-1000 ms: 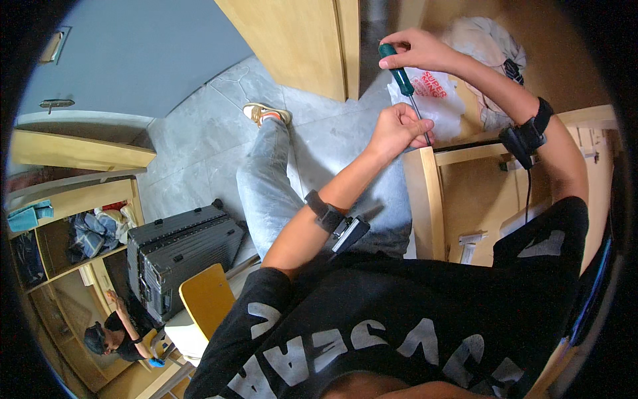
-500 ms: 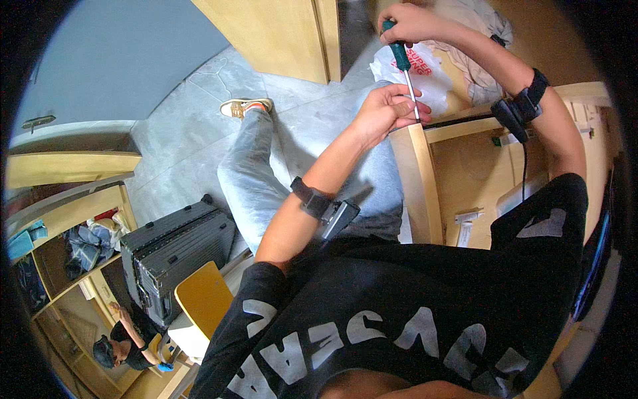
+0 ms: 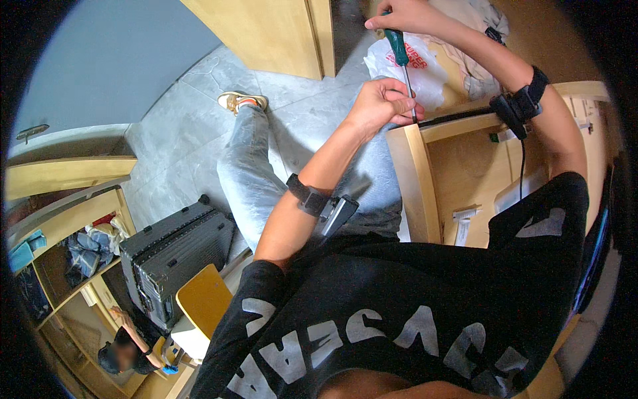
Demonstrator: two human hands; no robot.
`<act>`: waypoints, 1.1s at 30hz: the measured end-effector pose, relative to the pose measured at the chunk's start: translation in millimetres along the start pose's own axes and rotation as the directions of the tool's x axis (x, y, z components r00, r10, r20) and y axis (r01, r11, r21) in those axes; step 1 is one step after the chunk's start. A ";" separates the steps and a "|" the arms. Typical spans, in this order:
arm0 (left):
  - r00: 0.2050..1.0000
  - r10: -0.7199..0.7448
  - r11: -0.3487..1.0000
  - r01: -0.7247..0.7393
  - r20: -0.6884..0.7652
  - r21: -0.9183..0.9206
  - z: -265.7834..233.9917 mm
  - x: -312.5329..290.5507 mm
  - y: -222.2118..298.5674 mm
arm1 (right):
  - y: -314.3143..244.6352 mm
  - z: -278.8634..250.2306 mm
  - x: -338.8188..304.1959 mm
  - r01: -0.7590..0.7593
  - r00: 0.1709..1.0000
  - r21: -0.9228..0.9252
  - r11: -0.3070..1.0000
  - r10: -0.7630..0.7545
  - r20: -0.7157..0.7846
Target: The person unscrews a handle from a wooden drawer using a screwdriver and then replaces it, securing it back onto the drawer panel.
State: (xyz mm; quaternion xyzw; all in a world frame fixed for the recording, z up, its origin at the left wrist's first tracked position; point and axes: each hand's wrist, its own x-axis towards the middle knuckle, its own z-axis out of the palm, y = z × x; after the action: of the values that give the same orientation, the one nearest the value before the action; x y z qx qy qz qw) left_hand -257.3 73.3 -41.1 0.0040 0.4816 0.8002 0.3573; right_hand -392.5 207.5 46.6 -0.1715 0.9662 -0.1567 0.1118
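Note:
A screwdriver with a dark green handle and a thin metal shaft stands nearly upright. My right hand is closed around the top end of its handle. Lower down, my left hand pinches the shaft between thumb and fingers. The tip reaches down to the corner of a pale wooden panel, beside a dark strip along the wood's edge. What the tip touches is too small to make out.
A white plastic bag and beige cloth lie beyond my hands. A dark ribbed suitcase stands at left, near a yellow chair back. Another person is at lower left. A wooden door stands ahead.
My left fingers have curled closer around the shaft. My right fingers have shifted on the handle, the thumb now farther left. The view has moved slightly.

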 end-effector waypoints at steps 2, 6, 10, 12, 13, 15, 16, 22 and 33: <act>1.000 0.000 1.000 0.000 0.018 0.005 5.4 3.5 -1.9 | 14.5 0.9 1.1 0.034 0.999 0.065 0.997 -0.035 0.002; 1.000 0.005 1.000 -0.005 0.025 0.010 6.4 2.5 -2.3 | 26.3 8.8 8.9 0.067 0.998 0.148 0.987 -0.068 0.004; 0.997 -0.006 1.000 0.007 0.077 -0.023 2.4 3.1 -2.6 | 36.1 17.6 22.9 0.076 0.992 0.279 0.957 -0.102 0.079; 0.993 -0.004 0.999 0.010 0.114 -0.047 0.9 3.4 -3.8 | 35.7 18.0 20.9 0.023 0.997 0.307 0.951 -0.045 0.064; 0.992 -0.006 0.998 0.013 0.129 -0.057 1.1 1.8 -2.6 | 34.9 17.4 20.2 0.007 0.998 0.296 0.955 -0.026 0.063; 0.990 0.013 0.998 -0.004 0.143 -0.061 7.9 1.7 -2.9 | 38.9 19.8 18.6 -0.013 0.999 0.310 0.951 0.001 0.041; 0.991 0.026 0.998 -0.019 0.132 -0.056 8.6 -0.4 -1.4 | 37.1 23.0 20.4 0.004 1.000 0.345 0.939 -0.011 0.018; 0.991 0.069 0.994 -0.059 0.113 -0.094 6.2 0.6 -10.5 | 26.5 16.3 17.7 -0.050 0.990 0.321 0.946 0.004 0.142; 0.997 0.034 0.999 -0.035 0.068 0.010 4.0 0.9 -9.3 | 13.5 -0.2 4.7 0.063 0.994 0.278 0.959 -0.085 0.070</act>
State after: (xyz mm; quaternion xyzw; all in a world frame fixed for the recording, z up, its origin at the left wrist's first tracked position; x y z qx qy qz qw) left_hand -251.3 79.5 -46.4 0.0414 0.4738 0.8029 0.3595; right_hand -400.9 217.9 41.3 -0.1965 0.9227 -0.2863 0.1676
